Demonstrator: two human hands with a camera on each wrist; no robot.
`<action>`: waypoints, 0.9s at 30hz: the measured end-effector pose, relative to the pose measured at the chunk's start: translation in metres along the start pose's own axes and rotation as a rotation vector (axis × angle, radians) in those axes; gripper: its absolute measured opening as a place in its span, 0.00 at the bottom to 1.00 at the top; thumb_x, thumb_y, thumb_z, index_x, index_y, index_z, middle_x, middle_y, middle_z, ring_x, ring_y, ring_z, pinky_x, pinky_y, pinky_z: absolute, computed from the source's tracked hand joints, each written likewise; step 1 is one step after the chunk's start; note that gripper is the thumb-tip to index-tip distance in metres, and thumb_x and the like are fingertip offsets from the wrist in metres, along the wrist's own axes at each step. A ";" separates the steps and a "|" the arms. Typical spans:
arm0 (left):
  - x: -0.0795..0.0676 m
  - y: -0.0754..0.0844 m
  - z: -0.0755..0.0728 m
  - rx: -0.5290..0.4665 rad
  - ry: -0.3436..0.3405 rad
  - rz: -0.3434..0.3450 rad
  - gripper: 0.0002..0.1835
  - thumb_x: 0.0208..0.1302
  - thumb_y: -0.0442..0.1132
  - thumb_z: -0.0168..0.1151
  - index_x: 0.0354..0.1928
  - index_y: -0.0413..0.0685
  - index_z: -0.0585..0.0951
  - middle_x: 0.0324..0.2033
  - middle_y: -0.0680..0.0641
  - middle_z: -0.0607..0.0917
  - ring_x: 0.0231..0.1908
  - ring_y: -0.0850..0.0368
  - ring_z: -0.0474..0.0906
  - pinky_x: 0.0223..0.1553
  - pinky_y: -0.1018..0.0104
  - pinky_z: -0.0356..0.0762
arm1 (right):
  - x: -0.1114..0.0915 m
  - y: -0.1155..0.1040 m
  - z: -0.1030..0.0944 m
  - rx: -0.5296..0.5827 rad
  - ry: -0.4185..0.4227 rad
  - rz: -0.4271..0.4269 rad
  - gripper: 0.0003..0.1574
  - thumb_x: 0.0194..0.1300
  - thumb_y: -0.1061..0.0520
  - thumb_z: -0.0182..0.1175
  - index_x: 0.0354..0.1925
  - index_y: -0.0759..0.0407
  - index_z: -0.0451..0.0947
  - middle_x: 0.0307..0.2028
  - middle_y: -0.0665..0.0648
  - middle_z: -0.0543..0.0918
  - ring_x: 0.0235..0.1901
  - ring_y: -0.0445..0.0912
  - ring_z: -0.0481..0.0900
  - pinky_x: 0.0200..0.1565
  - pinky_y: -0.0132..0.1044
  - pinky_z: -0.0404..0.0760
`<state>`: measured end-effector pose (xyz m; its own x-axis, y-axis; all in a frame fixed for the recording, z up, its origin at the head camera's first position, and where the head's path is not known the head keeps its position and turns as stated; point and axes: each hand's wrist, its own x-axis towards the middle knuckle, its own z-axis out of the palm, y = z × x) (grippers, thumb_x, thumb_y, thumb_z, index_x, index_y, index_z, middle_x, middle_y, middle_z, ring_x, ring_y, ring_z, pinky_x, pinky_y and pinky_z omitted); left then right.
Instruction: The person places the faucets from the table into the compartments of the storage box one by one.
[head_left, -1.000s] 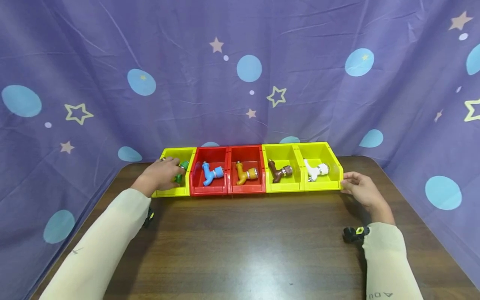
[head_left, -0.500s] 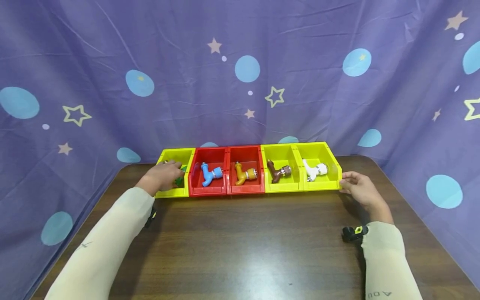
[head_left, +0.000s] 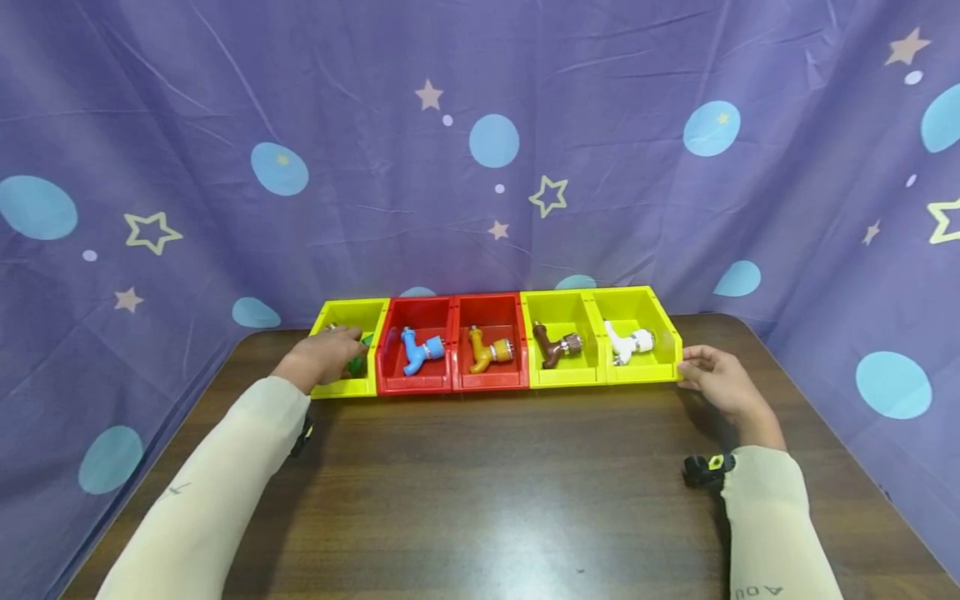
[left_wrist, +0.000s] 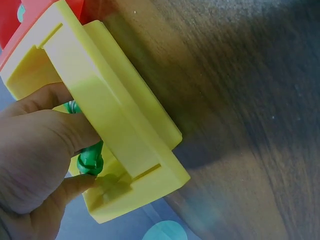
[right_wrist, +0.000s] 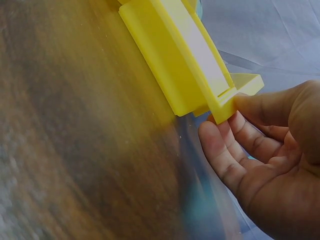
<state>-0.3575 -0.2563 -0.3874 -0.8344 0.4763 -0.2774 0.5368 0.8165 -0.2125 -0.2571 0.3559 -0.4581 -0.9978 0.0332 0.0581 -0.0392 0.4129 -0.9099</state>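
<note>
Five-bin row aside, my left hand (head_left: 322,358) reaches into the leftmost yellow bin (head_left: 345,389). Its thumb and fingers are curled round a green plastic tap (left_wrist: 91,159), partly hidden by them in the left wrist view. The tap is low inside the bin. At the row's other end, my right hand (head_left: 723,383) pinches the front corner of the rightmost yellow bin (right_wrist: 175,55) between thumb and fingers. A white tap (head_left: 633,343) lies in that bin.
Between the end bins, a blue tap (head_left: 422,350) and a mustard tap (head_left: 491,350) lie in red bins, and a brown tap (head_left: 557,344) in a yellow one. The bins stand side by side on a wooden table (head_left: 480,475), before a purple curtain (head_left: 360,125).
My left hand has shifted slightly right and covers more of the green tap than before. My right hand has stayed at the bin corner. The head view has shifted a little.
</note>
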 end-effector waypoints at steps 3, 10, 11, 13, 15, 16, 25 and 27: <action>0.000 -0.001 0.000 -0.003 0.003 0.015 0.22 0.61 0.31 0.73 0.58 0.45 0.82 0.59 0.35 0.76 0.61 0.34 0.73 0.66 0.32 0.66 | 0.000 -0.001 0.000 -0.001 -0.002 0.004 0.21 0.77 0.65 0.51 0.60 0.81 0.66 0.49 0.70 0.77 0.39 0.36 0.79 0.48 0.35 0.87; 0.001 -0.003 0.002 0.028 0.011 -0.002 0.26 0.58 0.31 0.75 0.60 0.47 0.82 0.61 0.36 0.77 0.63 0.34 0.72 0.67 0.36 0.67 | -0.001 -0.002 0.001 -0.006 -0.007 0.016 0.21 0.78 0.65 0.51 0.61 0.81 0.66 0.49 0.70 0.76 0.40 0.38 0.79 0.48 0.35 0.86; 0.001 -0.002 0.003 0.034 0.009 -0.006 0.27 0.58 0.31 0.75 0.61 0.47 0.82 0.62 0.35 0.76 0.64 0.34 0.71 0.68 0.36 0.66 | -0.001 -0.002 0.000 -0.006 -0.007 0.016 0.21 0.78 0.65 0.51 0.61 0.81 0.66 0.49 0.70 0.76 0.40 0.38 0.79 0.48 0.35 0.86; 0.001 -0.001 0.003 0.052 0.003 -0.010 0.29 0.59 0.31 0.75 0.63 0.47 0.81 0.64 0.35 0.75 0.65 0.33 0.70 0.69 0.35 0.64 | -0.001 -0.002 0.000 -0.004 -0.007 0.016 0.21 0.78 0.65 0.51 0.61 0.81 0.66 0.49 0.70 0.76 0.40 0.38 0.79 0.48 0.34 0.86; 0.001 -0.001 0.003 0.062 -0.004 -0.020 0.30 0.60 0.30 0.74 0.65 0.48 0.80 0.65 0.35 0.74 0.67 0.33 0.69 0.70 0.34 0.62 | -0.002 -0.003 0.001 -0.009 -0.007 0.017 0.21 0.78 0.65 0.51 0.61 0.80 0.66 0.49 0.70 0.76 0.40 0.39 0.80 0.47 0.34 0.86; 0.001 -0.001 0.004 0.066 -0.003 -0.023 0.30 0.60 0.29 0.73 0.65 0.48 0.80 0.64 0.35 0.75 0.66 0.33 0.69 0.69 0.34 0.62 | -0.002 -0.003 0.001 -0.011 -0.007 0.019 0.21 0.78 0.64 0.51 0.61 0.80 0.66 0.49 0.70 0.76 0.40 0.39 0.80 0.47 0.34 0.86; -0.001 -0.002 0.008 0.084 0.024 -0.027 0.26 0.62 0.29 0.70 0.63 0.51 0.81 0.58 0.40 0.80 0.61 0.39 0.74 0.63 0.37 0.71 | -0.001 -0.002 0.001 -0.019 -0.010 0.016 0.22 0.79 0.63 0.51 0.61 0.80 0.66 0.50 0.71 0.76 0.40 0.39 0.80 0.47 0.35 0.86; -0.001 -0.002 0.009 0.085 0.027 -0.025 0.27 0.62 0.28 0.70 0.63 0.50 0.80 0.59 0.39 0.80 0.62 0.38 0.73 0.63 0.36 0.70 | -0.001 -0.002 0.000 -0.019 -0.011 0.013 0.22 0.79 0.63 0.51 0.61 0.80 0.66 0.51 0.71 0.76 0.40 0.38 0.80 0.47 0.35 0.86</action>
<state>-0.3569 -0.2614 -0.3955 -0.8502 0.4655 -0.2458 0.5233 0.7982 -0.2985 -0.2560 0.3548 -0.4568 -0.9987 0.0286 0.0417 -0.0254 0.4293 -0.9028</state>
